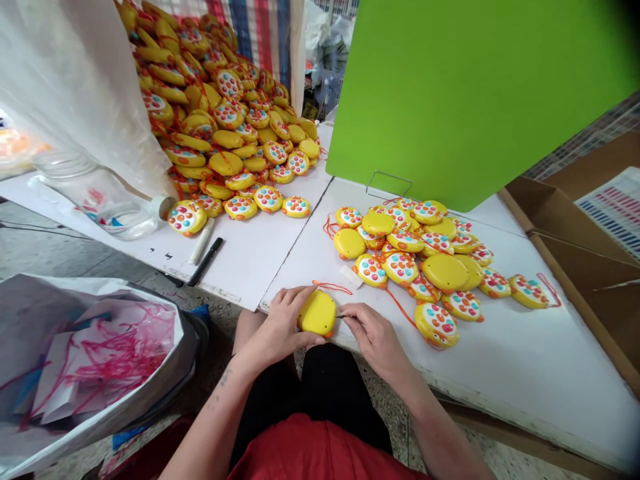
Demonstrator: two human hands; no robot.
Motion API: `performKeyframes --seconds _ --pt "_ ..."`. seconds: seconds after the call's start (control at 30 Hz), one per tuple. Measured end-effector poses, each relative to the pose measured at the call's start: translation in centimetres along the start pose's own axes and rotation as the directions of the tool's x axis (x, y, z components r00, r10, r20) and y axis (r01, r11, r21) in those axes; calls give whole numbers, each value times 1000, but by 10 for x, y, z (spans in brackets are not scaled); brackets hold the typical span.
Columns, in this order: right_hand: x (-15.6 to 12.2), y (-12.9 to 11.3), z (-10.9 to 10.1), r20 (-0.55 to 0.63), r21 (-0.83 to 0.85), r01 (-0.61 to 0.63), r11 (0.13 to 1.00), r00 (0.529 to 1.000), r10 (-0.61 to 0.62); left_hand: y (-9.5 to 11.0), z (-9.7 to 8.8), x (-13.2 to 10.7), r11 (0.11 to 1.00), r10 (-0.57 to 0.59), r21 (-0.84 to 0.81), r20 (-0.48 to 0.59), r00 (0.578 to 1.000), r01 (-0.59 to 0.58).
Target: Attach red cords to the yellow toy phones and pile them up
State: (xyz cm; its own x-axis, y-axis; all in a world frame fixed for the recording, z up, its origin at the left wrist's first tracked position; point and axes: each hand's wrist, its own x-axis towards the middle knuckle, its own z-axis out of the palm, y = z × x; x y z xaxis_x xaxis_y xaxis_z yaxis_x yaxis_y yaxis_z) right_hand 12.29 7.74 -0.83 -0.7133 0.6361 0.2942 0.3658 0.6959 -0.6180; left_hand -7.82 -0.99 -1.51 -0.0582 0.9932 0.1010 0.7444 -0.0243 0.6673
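Observation:
A yellow oval plastic toy (pixel 319 313) lies plain side up at the table's front edge, with a red-orange cord (pixel 333 287) looped out behind it. My left hand (pixel 286 321) grips it from the left, fingers over the far side and thumb along the near side. From the right, my right hand (pixel 373 331) pinches a thin dark tool whose tip meets the toy's right edge; its exact kind is too small to tell. Beyond my right hand lies a loose group of similar toys (pixel 400 267), some showing white faces with coloured dots.
A large heap of such toys (pixel 225 133) spills from a striped sack at the back left. A green board (pixel 450 87) stands behind. Cardboard boxes (pixel 565 267) line the right. A black marker (pixel 206 261) and clear jar (pixel 90 190) lie left. A scrap-filled bag (pixel 170 300) stands below.

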Motion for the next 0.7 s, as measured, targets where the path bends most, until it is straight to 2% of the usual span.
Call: performKeyframes --seconds 0.07,0.1,0.17,0.3,0.4,0.53,0.7 --pt "3 0 -2 -15 36 17 999 1000 -16 0 -6 -2 997 75 -28 93 993 -73" --pt "5 0 -2 -15 49 26 998 1000 -25 1 -6 -3 996 87 -32 107 990 -84" --pt "7 1 -1 9 72 37 997 999 -38 4 1 -4 997 70 -31 63 996 -68" --pt "7 1 2 47 113 20 993 999 -26 8 21 -5 998 -54 -23 -117 992 52" --pt "5 3 2 40 120 11 993 999 -16 10 24 -4 999 -44 1 -119 992 45" --pt "5 4 1 49 26 16 1000 999 -18 12 23 -3 999 -5 52 -115 993 11" --pt "6 -1 2 37 -118 70 991 997 -66 12 32 -2 998 -5 63 -190 982 17"
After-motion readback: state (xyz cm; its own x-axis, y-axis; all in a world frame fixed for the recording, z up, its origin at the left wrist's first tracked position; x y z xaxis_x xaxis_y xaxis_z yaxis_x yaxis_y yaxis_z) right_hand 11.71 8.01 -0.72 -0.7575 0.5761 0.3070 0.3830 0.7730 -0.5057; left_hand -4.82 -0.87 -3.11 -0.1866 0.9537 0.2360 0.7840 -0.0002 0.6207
